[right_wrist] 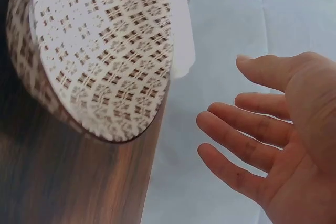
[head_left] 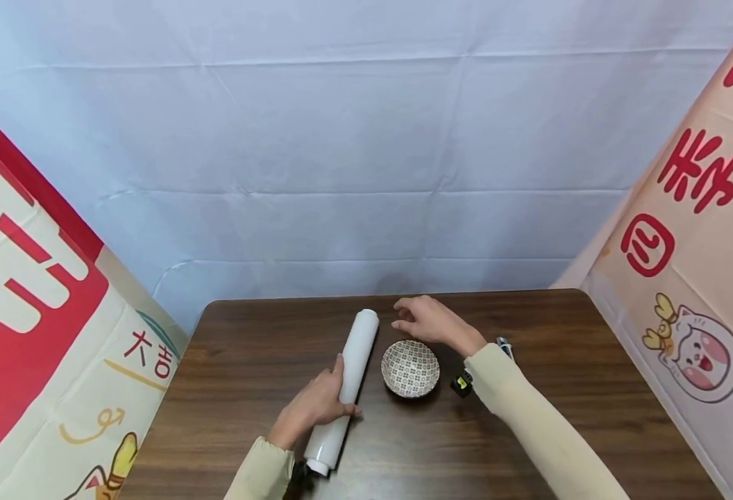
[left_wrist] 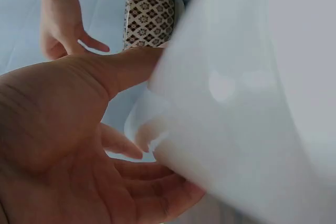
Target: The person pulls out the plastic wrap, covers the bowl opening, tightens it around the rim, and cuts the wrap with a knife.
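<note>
A white roll of cling film (head_left: 355,354) lies slantwise on the table, one end toward the back edge. My left hand (head_left: 324,397) grips it around its lower middle, thumb on one side and fingers on the other; the left wrist view shows the hand (left_wrist: 105,145) against the glossy film (left_wrist: 226,93). To the right of the roll sits a patterned bowl (head_left: 410,369), its inside bare. Just beyond the bowl hovers my right hand (head_left: 432,319), fingers spread loosely and holding nothing. From the right wrist, this hand (right_wrist: 283,135) appears beside the bowl (right_wrist: 110,51).
Under the right forearm, a small metallic item (head_left: 504,345) shows partly, the rest hidden by the sleeve. A pale cloth (head_left: 341,139) hangs behind the dark wooden table (head_left: 248,347). Printed cloths flank it at left (head_left: 35,312) and right (head_left: 697,278).
</note>
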The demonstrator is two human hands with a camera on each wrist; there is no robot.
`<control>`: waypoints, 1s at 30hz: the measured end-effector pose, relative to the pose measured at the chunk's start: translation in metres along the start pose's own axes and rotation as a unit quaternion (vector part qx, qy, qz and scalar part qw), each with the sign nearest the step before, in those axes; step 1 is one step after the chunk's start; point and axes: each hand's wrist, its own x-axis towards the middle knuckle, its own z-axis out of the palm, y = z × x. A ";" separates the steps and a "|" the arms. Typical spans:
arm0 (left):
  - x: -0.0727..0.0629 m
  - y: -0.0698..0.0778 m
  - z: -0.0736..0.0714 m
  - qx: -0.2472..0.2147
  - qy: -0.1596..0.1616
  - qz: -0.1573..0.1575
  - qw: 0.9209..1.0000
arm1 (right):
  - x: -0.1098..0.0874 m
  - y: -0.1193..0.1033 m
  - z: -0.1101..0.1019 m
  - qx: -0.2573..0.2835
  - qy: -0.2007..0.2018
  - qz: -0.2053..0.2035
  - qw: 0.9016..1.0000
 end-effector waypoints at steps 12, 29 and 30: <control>0.019 0.004 -0.025 0.017 -0.042 0.040 0.998 | 0.010 -0.007 0.006 0.013 -0.028 0.009 0.999; -0.050 -0.031 -0.019 -0.047 -0.068 -0.066 0.994 | 0.024 0.009 0.032 0.031 -0.064 0.050 0.996; -0.055 -0.033 -0.018 -0.047 -0.064 -0.072 0.994 | 0.024 0.010 0.033 0.035 -0.062 0.053 0.996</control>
